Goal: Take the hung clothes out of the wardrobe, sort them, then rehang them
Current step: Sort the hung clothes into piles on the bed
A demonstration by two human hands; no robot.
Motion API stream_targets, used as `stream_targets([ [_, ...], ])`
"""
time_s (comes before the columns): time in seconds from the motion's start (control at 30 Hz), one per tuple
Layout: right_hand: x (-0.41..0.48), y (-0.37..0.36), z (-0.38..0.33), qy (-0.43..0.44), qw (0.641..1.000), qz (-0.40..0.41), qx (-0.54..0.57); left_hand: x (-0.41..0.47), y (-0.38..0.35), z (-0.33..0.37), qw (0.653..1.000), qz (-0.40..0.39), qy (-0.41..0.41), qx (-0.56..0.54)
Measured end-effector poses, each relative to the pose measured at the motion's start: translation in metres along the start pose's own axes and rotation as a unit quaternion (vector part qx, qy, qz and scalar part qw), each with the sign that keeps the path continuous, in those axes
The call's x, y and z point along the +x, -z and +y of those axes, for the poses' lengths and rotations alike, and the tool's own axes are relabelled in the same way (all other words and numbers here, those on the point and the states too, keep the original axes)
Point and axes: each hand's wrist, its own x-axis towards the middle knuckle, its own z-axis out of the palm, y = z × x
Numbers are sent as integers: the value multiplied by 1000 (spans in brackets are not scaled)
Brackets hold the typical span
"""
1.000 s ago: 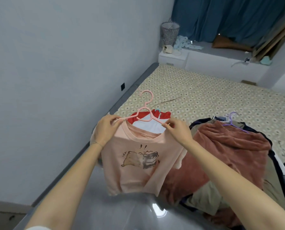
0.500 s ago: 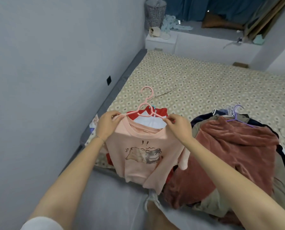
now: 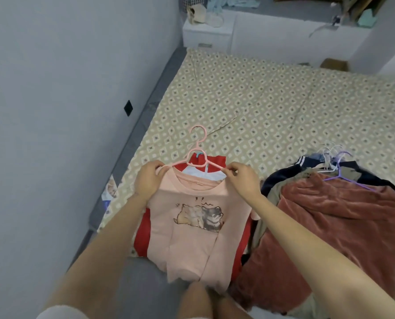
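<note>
A pink T-shirt [image 3: 192, 226] with a cartoon print hangs on a pink hanger [image 3: 197, 148]. My left hand [image 3: 147, 180] pinches its left shoulder and my right hand [image 3: 242, 180] pinches its right shoulder, both over the hanger's arms. The shirt lies over a red garment [image 3: 142, 233] with a white part at the collar, on the bed's near edge. To the right lies a heap of clothes topped by a rust-red fleece [image 3: 344, 217] on a purple hanger [image 3: 340, 171], with several more hanger hooks bunched beside it.
The bed [image 3: 272, 100] has a beige patterned sheet and a grey frame against the left wall [image 3: 65, 88]. A white nightstand [image 3: 207, 31] and ledge stand beyond the bed's head. A cardboard box [image 3: 334, 64] sits far right. My knees show at the bottom.
The pink T-shirt has come down from being held up over the bed's edge onto the red garment. The view has tilted downward.
</note>
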Motion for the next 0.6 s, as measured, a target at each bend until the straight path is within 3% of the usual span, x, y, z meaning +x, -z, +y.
stream_targets([
  [0.33,90,-78,63,-119,991,-49,-20,97,-99,-60,994,-91,13,65],
  [0.6,158,-159,117,-145,987,-50,-49,155,-179,-135,991,-80,-3,108],
])
